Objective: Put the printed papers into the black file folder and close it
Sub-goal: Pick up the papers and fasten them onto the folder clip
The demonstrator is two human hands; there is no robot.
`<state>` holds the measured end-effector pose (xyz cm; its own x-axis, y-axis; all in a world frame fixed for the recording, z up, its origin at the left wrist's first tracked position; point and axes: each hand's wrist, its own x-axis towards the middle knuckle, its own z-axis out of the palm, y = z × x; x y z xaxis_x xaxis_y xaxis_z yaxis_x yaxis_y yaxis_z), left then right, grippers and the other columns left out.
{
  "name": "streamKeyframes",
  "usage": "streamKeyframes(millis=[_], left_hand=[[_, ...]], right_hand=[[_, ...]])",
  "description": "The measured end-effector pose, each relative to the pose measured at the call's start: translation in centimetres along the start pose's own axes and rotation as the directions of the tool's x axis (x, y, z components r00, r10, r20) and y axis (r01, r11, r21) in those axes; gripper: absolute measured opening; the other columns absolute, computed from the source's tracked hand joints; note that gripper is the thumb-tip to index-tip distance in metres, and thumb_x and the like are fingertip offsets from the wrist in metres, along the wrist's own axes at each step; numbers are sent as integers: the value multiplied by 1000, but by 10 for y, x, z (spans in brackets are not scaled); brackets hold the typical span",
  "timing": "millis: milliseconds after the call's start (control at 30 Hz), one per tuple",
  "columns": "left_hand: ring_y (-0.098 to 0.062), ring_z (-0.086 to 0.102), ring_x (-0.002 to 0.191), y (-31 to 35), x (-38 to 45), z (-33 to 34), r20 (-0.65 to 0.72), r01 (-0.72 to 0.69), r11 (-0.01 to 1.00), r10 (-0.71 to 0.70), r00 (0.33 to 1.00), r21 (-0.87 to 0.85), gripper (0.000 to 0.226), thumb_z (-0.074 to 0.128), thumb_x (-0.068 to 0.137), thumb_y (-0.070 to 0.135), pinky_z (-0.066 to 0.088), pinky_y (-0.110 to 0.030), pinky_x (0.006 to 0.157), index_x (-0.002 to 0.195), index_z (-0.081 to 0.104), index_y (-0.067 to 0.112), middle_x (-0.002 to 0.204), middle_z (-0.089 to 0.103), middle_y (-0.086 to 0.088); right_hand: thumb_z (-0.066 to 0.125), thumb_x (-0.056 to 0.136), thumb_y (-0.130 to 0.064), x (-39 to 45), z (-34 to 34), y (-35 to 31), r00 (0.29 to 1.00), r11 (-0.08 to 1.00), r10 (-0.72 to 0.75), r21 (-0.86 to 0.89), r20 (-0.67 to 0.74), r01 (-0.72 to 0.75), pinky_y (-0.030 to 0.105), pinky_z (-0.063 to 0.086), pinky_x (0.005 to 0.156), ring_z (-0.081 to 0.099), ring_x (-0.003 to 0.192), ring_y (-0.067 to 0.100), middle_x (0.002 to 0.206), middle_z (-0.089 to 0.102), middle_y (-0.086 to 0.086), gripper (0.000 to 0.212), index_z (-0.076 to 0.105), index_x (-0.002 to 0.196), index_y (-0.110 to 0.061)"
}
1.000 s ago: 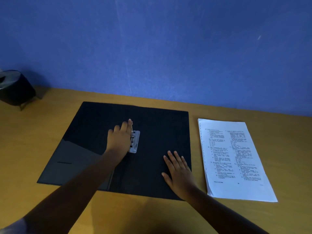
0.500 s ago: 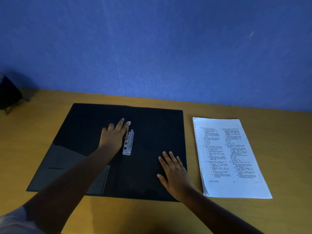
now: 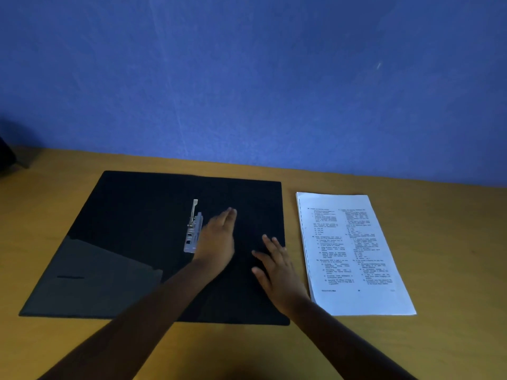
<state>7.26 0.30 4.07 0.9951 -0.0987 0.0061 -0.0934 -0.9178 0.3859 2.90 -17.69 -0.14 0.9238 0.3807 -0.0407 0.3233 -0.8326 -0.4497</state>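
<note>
The black file folder [image 3: 131,215] lies spread flat on the wooden table, with a grey pocket on its left flap. A silver metal clip [image 3: 193,231] sits along its middle fold, its lever raised. My left hand [image 3: 218,237] rests just right of the clip, fingers together and flat, holding nothing. My right hand [image 3: 277,267] lies flat with fingers spread on the folder's right flap near its right edge. The stack of printed papers [image 3: 354,253] lies on the table just right of the folder, untouched.
A blue wall rises behind the wooden table [image 3: 452,242]. A dark object [image 3: 6,157] pokes in at the far left edge. Bare tabletop shows in front of the folder and to the right of the papers.
My left hand has crossed from the left side of the clip to its right side. The clip's lever now stands up. My right hand stays on the right flap.
</note>
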Motion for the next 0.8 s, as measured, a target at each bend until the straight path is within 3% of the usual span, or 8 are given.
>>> streamKeyframes(millis=[167, 267, 367, 433, 500, 633, 733, 800], left_hand=[[-19, 35, 136, 80, -20, 24, 258, 217, 840, -95, 961, -498, 48, 38, 97, 15, 29, -26, 109, 143, 28, 11, 150, 34, -8], [-21, 59, 97, 121, -24, 38, 460, 392, 750, -132, 878, -532, 32, 40, 94, 16, 44, -24, 73, 124, 48, 5, 122, 54, -15], [-14, 47, 66, 145, -24, 46, 546, 511, 664, -180, 818, -545, 29, 39, 94, 17, 33, -24, 55, 114, 50, 0, 95, 52, -13], [-9, 39, 60, 152, -19, 46, 561, 563, 608, -221, 797, -560, 33, 39, 94, 18, 30, -22, 50, 118, 47, -3, 96, 54, -13], [-10, 42, 63, 157, -10, 43, 588, 623, 531, -262, 765, -574, 35, 41, 93, 18, 30, -20, 49, 120, 48, -4, 114, 58, -19], [-12, 42, 59, 163, 3, 43, 662, 718, 391, -292, 690, -576, 24, 39, 92, 16, 30, -19, 50, 99, 57, 3, 78, 51, -6], [-11, 45, 62, 169, 8, 45, 685, 749, 320, -308, 661, -579, 32, 37, 92, 16, 33, -19, 50, 116, 55, 3, 86, 54, -4], [-10, 46, 66, 171, 11, 47, 707, 776, 271, -321, 630, -569, 27, 38, 93, 17, 34, -20, 52, 111, 55, 7, 90, 56, -3]], right_hand=[[37, 97, -44, -7, -49, 38, 918, 937, 345, 20, -196, -348, 38, 16, 120, 16, 146, 23, 157, 24, 5, 50, 38, 141, -19], [43, 95, -42, -16, -75, 74, 792, 814, 559, -21, -245, -580, 43, 26, 115, 31, 137, 33, 148, 37, 15, 56, 36, 140, -10], [47, 94, -37, -27, -95, 109, 638, 661, 727, 3, -255, -751, 47, 28, 112, 37, 131, 40, 142, 41, 24, 57, 36, 139, -5], [48, 93, -35, -31, -102, 128, 577, 600, 785, 45, -224, -799, 48, 30, 110, 38, 129, 42, 141, 42, 26, 57, 34, 139, -3], [48, 94, -32, -33, -105, 141, 571, 589, 803, 85, -170, -804, 47, 32, 108, 38, 129, 43, 141, 41, 28, 59, 30, 140, 1], [50, 93, -29, -34, -109, 153, 557, 578, 814, 136, -161, -805, 47, 34, 107, 34, 132, 42, 144, 36, 27, 65, 23, 144, 1], [50, 93, -31, -35, -110, 159, 537, 555, 827, 97, -163, -826, 46, 35, 106, 34, 132, 41, 144, 36, 27, 67, 23, 144, 2], [49, 93, -32, -35, -110, 162, 557, 572, 813, 55, -171, -818, 46, 37, 104, 38, 129, 42, 141, 40, 28, 64, 27, 141, 4]])
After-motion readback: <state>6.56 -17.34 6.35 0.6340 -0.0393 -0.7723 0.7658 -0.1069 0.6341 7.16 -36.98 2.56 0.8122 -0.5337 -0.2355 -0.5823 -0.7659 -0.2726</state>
